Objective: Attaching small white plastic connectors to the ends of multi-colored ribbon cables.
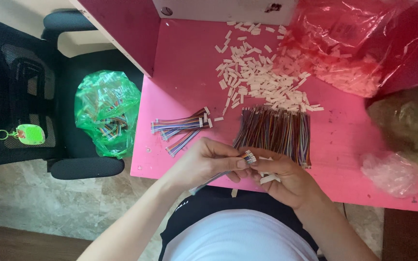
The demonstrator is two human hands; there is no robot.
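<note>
Fingers [235, 163] of the left hand [204, 162] pinch a multicoloured ribbon cable [218, 176] just above the pink table [180, 77] edge. Its long axis slants, terminal end up-right, tail down-left. The right hand [286, 181] grips a white connector [268, 178] beside it.
</note>
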